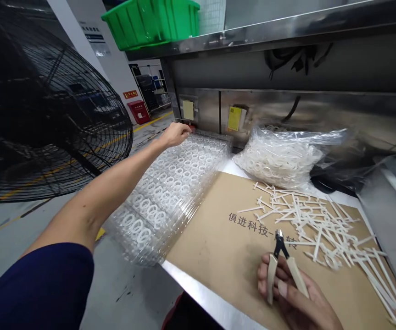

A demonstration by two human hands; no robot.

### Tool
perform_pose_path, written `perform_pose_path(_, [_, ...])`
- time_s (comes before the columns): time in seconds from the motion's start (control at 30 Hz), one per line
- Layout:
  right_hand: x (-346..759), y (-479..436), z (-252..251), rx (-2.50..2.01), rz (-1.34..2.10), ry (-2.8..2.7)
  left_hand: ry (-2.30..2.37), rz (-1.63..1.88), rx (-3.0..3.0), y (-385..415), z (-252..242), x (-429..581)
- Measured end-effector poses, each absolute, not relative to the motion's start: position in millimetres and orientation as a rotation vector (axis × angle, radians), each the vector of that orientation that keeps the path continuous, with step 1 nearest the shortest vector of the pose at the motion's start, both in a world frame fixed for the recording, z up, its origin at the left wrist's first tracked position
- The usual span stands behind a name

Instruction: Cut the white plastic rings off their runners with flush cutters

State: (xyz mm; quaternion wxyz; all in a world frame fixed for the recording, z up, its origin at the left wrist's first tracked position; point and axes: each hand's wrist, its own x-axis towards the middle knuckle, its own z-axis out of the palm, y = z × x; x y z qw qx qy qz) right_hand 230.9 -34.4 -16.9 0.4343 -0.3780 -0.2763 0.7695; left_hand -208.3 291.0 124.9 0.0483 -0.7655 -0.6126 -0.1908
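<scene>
My left hand (176, 134) reaches far out, fingers curled over the far corner of a stack of clear plastic trays (165, 192) holding white rings. My right hand (292, 295) rests low on the brown cardboard sheet (225, 247), closed around the cream handles of small cutting pliers (282, 263) whose black jaws point away from me. Just beyond the pliers lies a scatter of white plastic sprue sticks (318, 220).
A clear bag of white rings (280, 158) sits at the back against the steel machine wall (287, 105). A large black fan (46, 110) stands to the left over the floor. A green bin (153, 20) rests on the shelf above. The tray stack overhangs the table's left edge.
</scene>
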Motion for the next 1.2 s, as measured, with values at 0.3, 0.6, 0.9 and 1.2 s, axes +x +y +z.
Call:
perform_pose_path(0.3, [220, -34, 4, -0.746, 1.413, -1.727, -1.272, -0.586, -2.795, 231, 151, -74])
perform_pose_path(0.6, [219, -37, -7, -0.638, 0.821, -2.232, -0.581, -0.004, -3.299, 141, 96, 94])
perform_pose_path(0.9, [227, -33, -7, -0.688, 0.55, -2.415, -0.564, -0.026, -3.541, 108, 65, 175])
perform_pose_path(1.2, [229, -32, -6, -0.677, 0.466, -2.424, -1.415, -0.787, -3.697, 103, 87, 108])
